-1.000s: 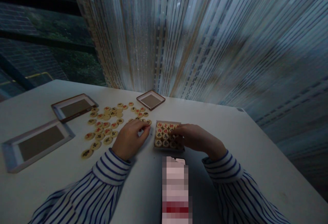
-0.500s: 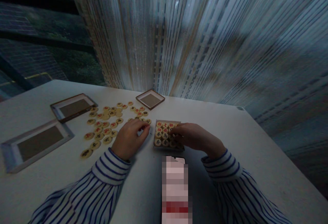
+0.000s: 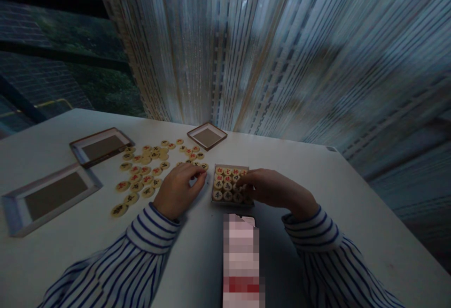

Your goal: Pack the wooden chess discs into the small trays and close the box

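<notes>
Our right hand lay over the near right corner of the small box, its fingertips curled down onto the round pieces packed inside; whether they pinched one piece or only pressed on the rows we could not tell. Our left hand rested on the table just left of the box, fingers closed toward the thumb around what looked like a single loose piece, though the hand hid most of it. The box sat between our two hands, nearly touching the left fingertips, so that hand's piece lay just to the left of the rows, and the left hand was the nearer one to the scattered pieces. Those spread out farther left and away from us, lying flat, red and black marks up. Beyond them stood a small square tray; two larger trays lay at the far left. A phone lay close to us, between our striped sleeves.
</notes>
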Motion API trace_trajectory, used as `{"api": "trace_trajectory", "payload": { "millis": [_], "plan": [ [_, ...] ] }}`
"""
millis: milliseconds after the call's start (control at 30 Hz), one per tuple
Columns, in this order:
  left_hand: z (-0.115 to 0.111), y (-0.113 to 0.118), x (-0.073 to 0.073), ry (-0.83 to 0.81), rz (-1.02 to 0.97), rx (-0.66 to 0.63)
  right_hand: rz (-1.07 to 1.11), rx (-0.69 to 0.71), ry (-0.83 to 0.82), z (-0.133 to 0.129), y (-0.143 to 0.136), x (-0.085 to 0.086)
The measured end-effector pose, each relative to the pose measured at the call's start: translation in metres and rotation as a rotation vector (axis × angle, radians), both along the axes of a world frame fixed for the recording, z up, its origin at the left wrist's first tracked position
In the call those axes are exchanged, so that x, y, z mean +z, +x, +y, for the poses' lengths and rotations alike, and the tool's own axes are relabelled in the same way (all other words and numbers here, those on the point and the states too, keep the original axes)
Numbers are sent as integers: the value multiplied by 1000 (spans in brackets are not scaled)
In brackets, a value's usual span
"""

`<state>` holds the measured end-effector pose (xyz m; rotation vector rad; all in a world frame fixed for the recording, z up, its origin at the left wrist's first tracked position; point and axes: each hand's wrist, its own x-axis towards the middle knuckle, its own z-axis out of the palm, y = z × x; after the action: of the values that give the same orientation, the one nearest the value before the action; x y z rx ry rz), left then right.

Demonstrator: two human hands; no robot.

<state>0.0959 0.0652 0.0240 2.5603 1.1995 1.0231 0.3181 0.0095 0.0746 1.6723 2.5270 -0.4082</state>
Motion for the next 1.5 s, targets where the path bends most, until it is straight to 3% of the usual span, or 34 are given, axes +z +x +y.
{"api": "trace_trajectory", "payload": {
  "millis": [200,733,1233,1500],
  "plan": [
    [-1,0,1,-16,-4,-3,51,48,-69,-3,-3,-3],
    [-2,0,2,3,7,0,27,59,-50,-2,-3,-7],
    [-1,-1,-2,-11,10,-46,14,-42,-23,-2,6,3],
    [-2,0,-3,-18,5,-86,-3,-70,-99,-2,12,0]
  ]
}}
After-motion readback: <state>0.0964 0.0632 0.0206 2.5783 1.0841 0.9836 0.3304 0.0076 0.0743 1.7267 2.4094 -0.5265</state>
